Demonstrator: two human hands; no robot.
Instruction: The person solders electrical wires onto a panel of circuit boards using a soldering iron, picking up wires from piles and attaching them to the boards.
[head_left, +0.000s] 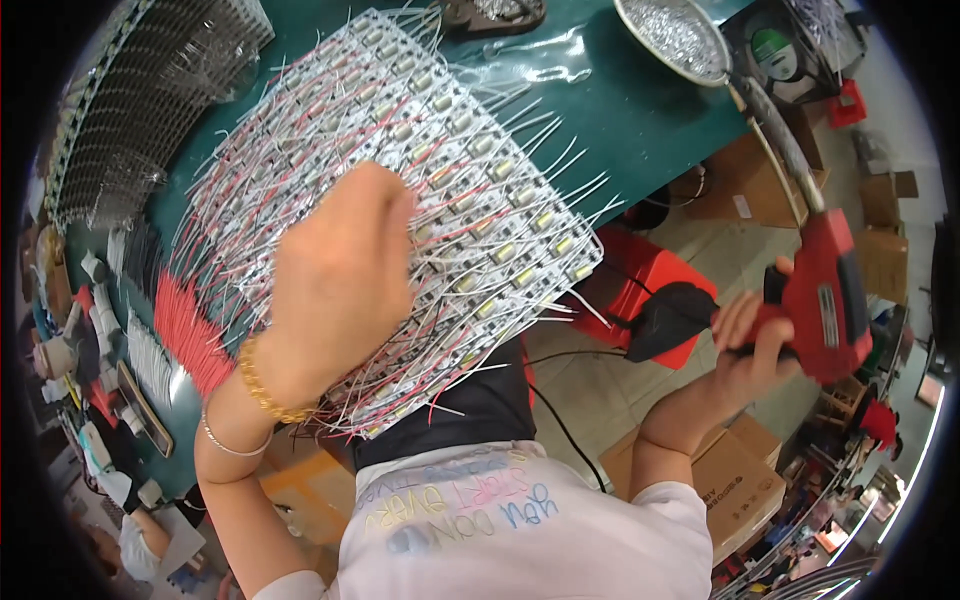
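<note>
A large panel of small circuit boards lies on the table's near edge, with many thin white and red wires standing out from it. Over its middle, my left hand is closed with fingers curled down; what its fingertips pinch, if anything, is hidden beneath the hand. Off to the right, my right hand wraps its fingers round the grip of a red-and-black pistol-grip tool. From that tool a long metal shaft runs up toward a round dish of silvery material at the table's far right.
Bundles of red wires and white wires lie left of the panel on the green table. More panels stand at the far left. A red stool and cardboard boxes are on the floor at right.
</note>
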